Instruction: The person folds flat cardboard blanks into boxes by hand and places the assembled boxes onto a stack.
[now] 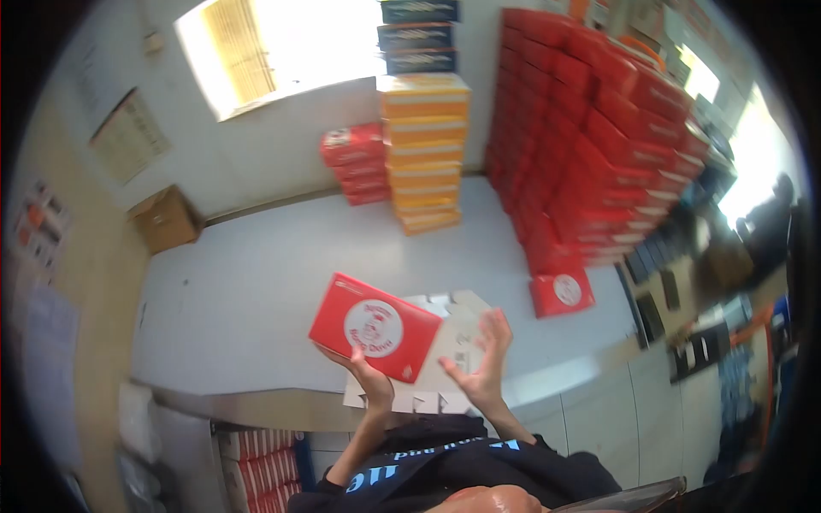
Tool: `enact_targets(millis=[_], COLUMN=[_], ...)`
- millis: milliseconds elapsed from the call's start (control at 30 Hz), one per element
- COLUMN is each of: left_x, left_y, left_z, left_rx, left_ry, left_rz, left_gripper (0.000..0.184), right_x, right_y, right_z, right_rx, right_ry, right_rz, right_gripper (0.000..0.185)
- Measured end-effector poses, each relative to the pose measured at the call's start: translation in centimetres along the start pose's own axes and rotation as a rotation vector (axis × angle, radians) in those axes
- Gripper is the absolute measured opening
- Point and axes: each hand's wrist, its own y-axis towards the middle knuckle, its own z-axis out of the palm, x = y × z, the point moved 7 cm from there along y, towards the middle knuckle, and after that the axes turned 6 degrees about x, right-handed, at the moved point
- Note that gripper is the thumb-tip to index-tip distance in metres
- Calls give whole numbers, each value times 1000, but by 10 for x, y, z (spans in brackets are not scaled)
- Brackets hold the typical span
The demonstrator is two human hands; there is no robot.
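Note:
A red box [329, 323] with a round white label is tilted above the table's front edge, gripped at its lower left side by my left hand [374, 380]. The thumb of that hand lies over the printed face, and its other fingers go under the box out of sight. To the right, my right hand [489, 359] is raised with fingers apart, holding nothing. Behind and below both hands lies a flat, pale cardboard sheet [455, 342] with notched edges and small printed marks. The red box covers part of it.
Red boxes [590, 128] form a tall stack at the right, with a single red box [564, 291] before it. Yellow boxes [426, 154] topped by dark ones stand at the back wall beside a smaller red pile [355, 162]. A brown carton [167, 220] sits at the left corner.

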Motion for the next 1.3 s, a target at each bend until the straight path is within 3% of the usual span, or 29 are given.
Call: enact_targets(millis=[33, 100, 167, 233, 267, 300, 367, 433, 500, 567, 633, 700, 733, 800, 833, 867, 900, 967, 1000, 1100, 1200, 1300], left_x=[11, 13, 30, 58, 58, 52, 38, 31, 26, 29, 22, 19, 24, 17, 13, 13, 11, -6, -17, -42, -51, -52], left_y=[-1, -22, -50, -57, -59, -64, -60, -46, -31, -15, -8, -3, -1, 0, 0, 1, -1, -7, -6, -7, -6, -9], left_z=[8, 66, 104, 108, 120, 136, 154, 154, 143, 111, 85, 58, 38, 31, 40, 57, 73, 97, 106, 86, 69, 64], left_rx=[7, 39, 125, 395, 541, 654, 792, 708, 617, 400, 313, 206, 77, -126, -159, -60, 43, 118, 221, 257, 121, 100], left_ry=[32, 62, 37, 92, 101, 40, 206, 262, 316, 307, 380, 461, 456, 441, 444, 413, 382, 374, 369, 438, 472, 431], left_rz=[-12, -116, -348, -418, -585, -573, -316, -266, -208, -326, -297, -263, -260, -264, -237, -214, -187, -104, -48, 89, 69, 20], left_gripper=[76, 81, 88, 94, 105, 109, 109, 107, 105, 95, 86, 78, 71, 60, 60, 60, 59, 57, 55, 53, 47, 41], right_x=[20, 44, 20, 22, 16, -2, -43, -107, -176, -228, -217, -196, -196, -166, -137, -118, -141, -172, -186, -200, -181, -180], right_y=[0, -4, -8, 9, 21, 32, 44, 45, 35, 29, 29, 21, 11, -4, -7, -16, -41, -58, -69, -69, -70, -77], right_z=[-4, 23, 21, -21, -49, -74, -129, -177, -206, -209, -205, -176, -142, -37, 21, 73, 132, 182, 196, 205, 191, 192], right_rx=[56, 482, 248, 213, 135, 147, -1, -146, -29, 156, 79, -137, -60, 107, 328, 532, 845, 1048, 1083, 1162, 1203, 1229], right_ry=[-246, -681, -988, -804, -619, -720, -936, -1049, -1124, -1252, -1280, -1263, -1073, -463, -283, -218, -450, -270, -199, -72, -393, -532], right_rz=[-134, -207, -296, -236, -242, -260, -203, -319, -359, -190, -73, 8, 177, -122, -94, -183, -76, 263, 163, -59, -178, -223], right_gripper=[91, 79, 74, 70, 69, 69, 63, 44, 35, 33, 35, 42, 48, 38, 37, 40, 44, 52, 57, 68, 72, 63])
